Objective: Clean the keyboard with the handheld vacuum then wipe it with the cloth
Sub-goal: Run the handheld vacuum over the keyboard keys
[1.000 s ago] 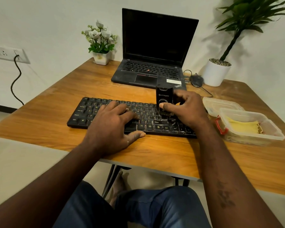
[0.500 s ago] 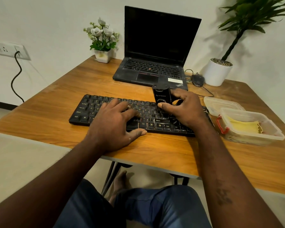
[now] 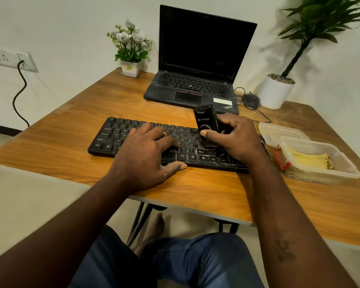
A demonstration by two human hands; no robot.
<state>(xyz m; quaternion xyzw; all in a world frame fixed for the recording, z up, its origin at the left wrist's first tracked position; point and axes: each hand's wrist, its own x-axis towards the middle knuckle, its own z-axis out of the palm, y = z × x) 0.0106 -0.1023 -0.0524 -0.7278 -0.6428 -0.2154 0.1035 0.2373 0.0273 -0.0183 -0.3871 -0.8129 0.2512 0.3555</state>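
A black keyboard (image 3: 112,138) lies across the middle of the wooden table (image 3: 71,113). My right hand (image 3: 235,138) grips a small black handheld vacuum (image 3: 205,119), held upright with its lower end down on the keys at the keyboard's right half. My left hand (image 3: 146,156) lies flat on the middle keys with fingers spread, thumb on the table at the front edge. A yellow cloth (image 3: 308,161) sits in a clear plastic container (image 3: 345,173) to the right of the keyboard.
A black laptop (image 3: 195,59) stands open behind the keyboard. A flower pot (image 3: 131,67) is at the back left, a white potted plant (image 3: 275,93) and a mouse (image 3: 250,99) at the back right. The container's lid (image 3: 279,132) lies beside the container.
The vacuum and my right hand have shifted slightly left along the keyboard. My left hand stays pressed on the keys.
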